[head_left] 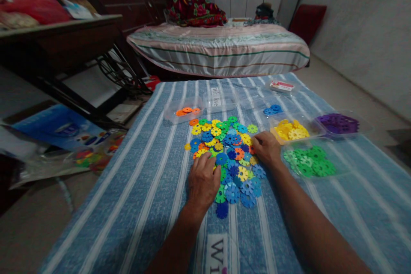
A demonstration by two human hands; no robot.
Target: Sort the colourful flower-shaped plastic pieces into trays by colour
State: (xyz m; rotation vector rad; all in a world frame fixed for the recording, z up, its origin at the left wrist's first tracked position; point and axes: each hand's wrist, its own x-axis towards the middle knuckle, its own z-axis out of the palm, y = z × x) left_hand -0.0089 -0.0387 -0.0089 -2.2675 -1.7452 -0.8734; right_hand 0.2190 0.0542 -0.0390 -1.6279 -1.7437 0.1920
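Observation:
A loose pile of notched plastic snowflake discs (233, 192) in mixed colours lies on the striped cloth. My left hand (204, 177) rests palm down at the pile's left side, its fingers bent forward over a yellow disc (201, 153) and its thumb apart. At the right edge of the pile, my right hand (267, 147) has its fingers bent and drawn together at an orange disc (252, 150); the fingertips are partly hidden. Right of that hand stand clear trays of yellow discs (292, 129), green discs (310, 162) and purple discs (337, 123).
Behind the pile, a clear tray (170, 113) holds orange discs, and blue discs (272, 110) sit in another. A small labelled box (281, 86) lies at the far right. A bed (221, 51) stands beyond the table; a sewing-machine table (64, 30) is at left.

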